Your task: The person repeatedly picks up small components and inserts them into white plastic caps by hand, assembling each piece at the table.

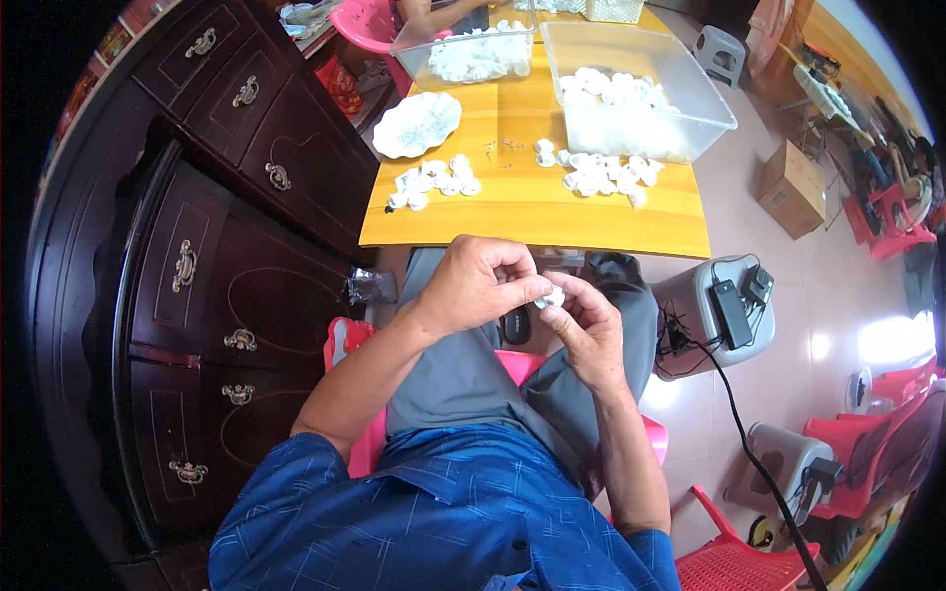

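Note:
Between my two hands, just off the near edge of the table, is a small white round plastic piece [552, 296]. My left hand [483, 283] pinches it from one side with thumb and forefinger. The thumb and fingers of my right hand [589, 330] close on its other side. On the wooden table [493, 222] beyond lie two loose groups of similar white pieces, a left pile [434, 183] and a right pile [609, 175]. Some tiny bits [505, 146] are scattered between them.
A clear bin [690, 118] of white pieces stands at the table's right, another clear bin [404, 57] farther back. A white scalloped tray [417, 125] lies at left. Dark drawers [246, 256] flank my left; a grey stool [700, 335] with adapters and a cable is at right. Another person's arm [439, 17] shows beyond.

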Demonstrator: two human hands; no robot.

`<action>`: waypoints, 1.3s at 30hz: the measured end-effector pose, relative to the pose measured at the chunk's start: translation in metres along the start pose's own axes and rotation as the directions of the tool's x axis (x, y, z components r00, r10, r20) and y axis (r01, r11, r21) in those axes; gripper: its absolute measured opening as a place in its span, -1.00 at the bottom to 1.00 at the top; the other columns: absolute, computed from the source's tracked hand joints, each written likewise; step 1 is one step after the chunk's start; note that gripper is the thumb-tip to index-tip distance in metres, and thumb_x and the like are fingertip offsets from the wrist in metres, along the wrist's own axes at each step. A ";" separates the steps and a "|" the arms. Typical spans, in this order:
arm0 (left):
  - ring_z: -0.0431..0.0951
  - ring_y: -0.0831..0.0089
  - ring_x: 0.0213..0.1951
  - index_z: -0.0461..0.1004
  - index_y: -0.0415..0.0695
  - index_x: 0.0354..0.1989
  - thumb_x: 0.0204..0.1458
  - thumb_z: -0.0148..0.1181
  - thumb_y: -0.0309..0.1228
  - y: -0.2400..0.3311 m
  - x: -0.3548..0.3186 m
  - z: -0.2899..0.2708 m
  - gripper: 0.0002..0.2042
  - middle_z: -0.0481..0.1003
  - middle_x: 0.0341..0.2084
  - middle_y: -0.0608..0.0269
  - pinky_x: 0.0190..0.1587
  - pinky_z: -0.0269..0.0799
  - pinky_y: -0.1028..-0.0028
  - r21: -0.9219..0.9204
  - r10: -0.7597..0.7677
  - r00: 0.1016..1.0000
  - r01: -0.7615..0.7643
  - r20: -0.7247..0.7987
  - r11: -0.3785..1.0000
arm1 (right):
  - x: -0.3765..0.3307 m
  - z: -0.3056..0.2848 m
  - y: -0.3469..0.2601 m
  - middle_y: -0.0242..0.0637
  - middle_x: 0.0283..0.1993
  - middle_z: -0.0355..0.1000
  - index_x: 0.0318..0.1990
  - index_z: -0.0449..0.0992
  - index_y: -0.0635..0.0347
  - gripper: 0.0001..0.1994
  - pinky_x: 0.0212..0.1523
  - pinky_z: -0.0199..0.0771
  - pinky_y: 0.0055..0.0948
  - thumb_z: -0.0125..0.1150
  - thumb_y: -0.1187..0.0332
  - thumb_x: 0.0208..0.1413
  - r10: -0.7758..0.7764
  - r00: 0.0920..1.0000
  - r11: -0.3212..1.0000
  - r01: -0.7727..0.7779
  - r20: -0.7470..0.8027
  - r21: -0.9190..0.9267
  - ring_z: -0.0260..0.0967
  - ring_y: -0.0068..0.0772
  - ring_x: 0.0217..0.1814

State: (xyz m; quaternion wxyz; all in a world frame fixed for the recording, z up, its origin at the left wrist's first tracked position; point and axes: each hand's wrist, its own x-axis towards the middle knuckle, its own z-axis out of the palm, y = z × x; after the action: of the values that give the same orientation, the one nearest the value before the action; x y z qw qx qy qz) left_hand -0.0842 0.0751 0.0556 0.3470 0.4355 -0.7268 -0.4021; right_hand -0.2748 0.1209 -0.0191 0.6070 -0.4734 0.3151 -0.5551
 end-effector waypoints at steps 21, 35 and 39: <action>0.43 0.74 -0.58 0.62 -0.22 -0.49 0.02 0.47 -0.48 0.006 -0.002 -0.001 -0.86 0.53 -0.64 0.39 -0.53 0.32 0.60 0.180 0.111 0.993 -0.104 -0.031 0.978 | 0.000 0.001 0.007 -0.35 -0.09 0.57 0.20 0.52 0.30 -0.61 -0.06 0.60 -0.54 0.35 0.55 0.22 -0.033 0.999 0.991 0.030 -0.023 -0.133 0.53 -0.59 -0.08; 0.38 0.77 -0.57 0.60 -0.22 -0.51 0.10 0.46 -0.40 -0.010 0.004 0.001 -0.78 0.47 -0.67 0.46 -0.54 0.28 0.61 0.082 0.066 0.998 -0.064 -0.022 0.995 | -0.001 0.001 0.010 -0.42 -0.13 0.58 0.14 0.57 0.29 -0.67 -0.04 0.53 -0.56 0.37 0.48 0.23 0.001 0.999 0.991 -0.008 -0.047 -0.131 0.49 -0.64 -0.12; 0.36 0.77 -0.57 0.61 -0.22 -0.50 0.09 0.46 -0.41 -0.010 0.004 -0.002 -0.80 0.47 -0.67 0.46 -0.54 0.27 0.60 0.057 0.077 0.997 -0.077 0.003 0.995 | -0.001 0.003 0.007 -0.44 -0.07 0.56 0.14 0.56 0.30 -0.67 0.04 0.43 -0.59 0.36 0.44 0.25 0.027 0.999 0.998 -0.028 -0.031 -0.056 0.43 -0.65 -0.06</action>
State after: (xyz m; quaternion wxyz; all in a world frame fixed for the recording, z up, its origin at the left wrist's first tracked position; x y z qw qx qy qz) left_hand -0.0806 0.0677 0.0482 0.3494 0.4168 -0.7544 -0.3675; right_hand -0.2694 0.1225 -0.0250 0.5963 -0.4775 0.3462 -0.5446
